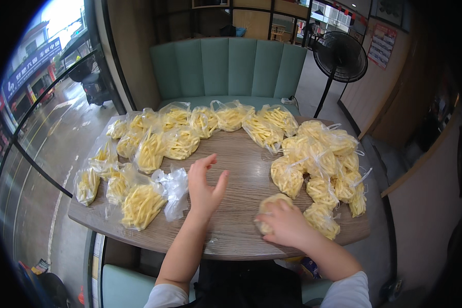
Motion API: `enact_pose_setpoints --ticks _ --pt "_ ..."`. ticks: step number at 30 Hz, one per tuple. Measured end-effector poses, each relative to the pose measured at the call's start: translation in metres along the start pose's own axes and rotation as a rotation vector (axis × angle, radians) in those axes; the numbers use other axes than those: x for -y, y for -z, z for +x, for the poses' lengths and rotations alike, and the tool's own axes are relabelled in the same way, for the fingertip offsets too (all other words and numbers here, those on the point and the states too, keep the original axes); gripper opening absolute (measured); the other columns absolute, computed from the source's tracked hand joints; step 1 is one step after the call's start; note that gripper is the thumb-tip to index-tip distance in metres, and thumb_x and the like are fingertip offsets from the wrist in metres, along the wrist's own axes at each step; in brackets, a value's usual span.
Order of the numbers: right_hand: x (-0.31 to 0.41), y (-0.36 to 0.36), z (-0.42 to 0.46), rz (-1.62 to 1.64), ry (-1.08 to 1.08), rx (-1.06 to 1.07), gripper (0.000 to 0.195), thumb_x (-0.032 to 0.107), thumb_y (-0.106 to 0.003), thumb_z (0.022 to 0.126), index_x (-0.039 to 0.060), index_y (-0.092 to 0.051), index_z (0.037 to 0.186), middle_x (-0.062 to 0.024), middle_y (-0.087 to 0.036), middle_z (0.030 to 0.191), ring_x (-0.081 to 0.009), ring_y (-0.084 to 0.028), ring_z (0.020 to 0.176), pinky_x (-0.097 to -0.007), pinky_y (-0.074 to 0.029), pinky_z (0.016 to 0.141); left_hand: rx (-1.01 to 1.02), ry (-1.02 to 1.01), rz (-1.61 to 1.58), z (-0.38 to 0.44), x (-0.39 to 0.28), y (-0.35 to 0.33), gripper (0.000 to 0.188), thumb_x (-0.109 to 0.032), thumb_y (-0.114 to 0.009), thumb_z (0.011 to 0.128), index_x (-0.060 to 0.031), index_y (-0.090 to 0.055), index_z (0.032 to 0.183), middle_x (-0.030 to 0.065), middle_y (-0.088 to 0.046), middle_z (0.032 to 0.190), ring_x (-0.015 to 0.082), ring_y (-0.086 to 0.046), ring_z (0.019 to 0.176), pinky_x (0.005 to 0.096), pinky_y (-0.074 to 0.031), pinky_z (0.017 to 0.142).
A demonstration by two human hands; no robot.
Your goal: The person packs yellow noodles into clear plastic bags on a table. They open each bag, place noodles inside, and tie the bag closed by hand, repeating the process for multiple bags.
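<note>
My left hand (207,188) is raised over the middle of the wooden table, thumb and fingers apart, with nothing in it. Just left of it lies a crumpled clear plastic bag (176,192). My right hand (287,225) rests on a bag of cut potato strips (271,208) near the front edge, its fingers curled over the top. Knotted bags of potato strips (315,154) are heaped at the right. Unknotted-looking bags of strips (150,152) line the left and back, and one (142,206) lies nearest me at the front left.
The wood-grain table (235,169) has rounded edges. Behind it stands a green padded bench (231,69), with a black pedestal fan (339,57) to its right. A window (42,115) on the left looks onto a wet street. A white power socket (288,101) sits on the bench seat.
</note>
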State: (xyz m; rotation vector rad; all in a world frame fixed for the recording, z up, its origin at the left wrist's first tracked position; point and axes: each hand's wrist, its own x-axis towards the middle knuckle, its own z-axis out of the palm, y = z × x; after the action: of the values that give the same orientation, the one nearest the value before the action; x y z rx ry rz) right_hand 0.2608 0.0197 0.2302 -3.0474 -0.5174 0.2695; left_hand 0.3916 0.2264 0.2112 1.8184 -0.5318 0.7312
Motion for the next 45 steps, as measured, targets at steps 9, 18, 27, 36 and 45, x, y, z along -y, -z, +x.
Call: enact_pose_setpoints --ticks 9,18,27,36,45 --pt "-0.034 0.078 0.068 -0.048 -0.195 -0.226 0.072 0.065 -0.064 0.078 0.0069 -0.065 0.121 -0.0124 -0.06 0.122 -0.031 -0.054 0.115 -0.047 -0.042 0.096 0.049 -0.114 0.147 0.0 -0.008 0.007 0.04 -0.013 -0.074 0.074 -0.0054 -0.06 0.111 0.0132 -0.06 0.109 0.0338 -0.055 0.1 0.0413 -0.042 0.088" --pt "-0.139 0.041 0.211 -0.469 -0.44 -0.015 0.022 0.024 -0.066 0.082 0.0087 -0.069 0.098 -0.0093 -0.068 0.096 -0.0263 -0.065 0.098 -0.0398 -0.053 0.079 0.061 -0.083 0.163 -0.001 0.006 -0.002 0.035 -0.015 -0.074 0.073 -0.0077 -0.062 0.106 0.0103 -0.059 0.107 0.0298 -0.055 0.099 0.04 -0.041 0.085" --pt "-0.077 0.062 0.141 -0.144 0.06 -0.456 0.01 0.013 -0.059 0.088 0.0043 -0.064 0.088 -0.0099 -0.064 0.089 -0.0299 -0.061 0.086 -0.0403 -0.049 0.078 0.025 -0.082 0.216 0.003 0.01 0.005 0.031 -0.015 -0.074 0.073 -0.0082 -0.063 0.101 0.0094 -0.059 0.104 0.0293 -0.054 0.097 0.0405 -0.042 0.083" --pt "0.004 0.043 0.029 0.338 0.161 -0.404 0.007 0.011 -0.064 0.086 0.0034 -0.063 0.086 -0.0115 -0.063 0.086 -0.031 -0.058 0.084 -0.0372 -0.047 0.079 0.243 0.018 0.472 -0.006 0.027 -0.004 0.033 -0.018 -0.073 0.074 -0.0073 -0.065 0.103 0.0139 -0.063 0.106 0.0321 -0.058 0.1 0.0423 -0.046 0.082" --pt "-0.019 0.003 -0.009 0.795 -0.18 -0.704 0.008 0.008 -0.062 0.089 0.0005 -0.064 0.09 -0.0088 -0.066 0.083 -0.02 -0.062 0.077 -0.0304 -0.048 0.073 0.203 0.023 0.357 0.004 0.027 0.003 0.007 -0.013 -0.069 0.077 -0.0072 -0.071 0.08 0.0081 -0.067 0.083 0.0289 -0.064 0.082 0.0395 -0.051 0.075"
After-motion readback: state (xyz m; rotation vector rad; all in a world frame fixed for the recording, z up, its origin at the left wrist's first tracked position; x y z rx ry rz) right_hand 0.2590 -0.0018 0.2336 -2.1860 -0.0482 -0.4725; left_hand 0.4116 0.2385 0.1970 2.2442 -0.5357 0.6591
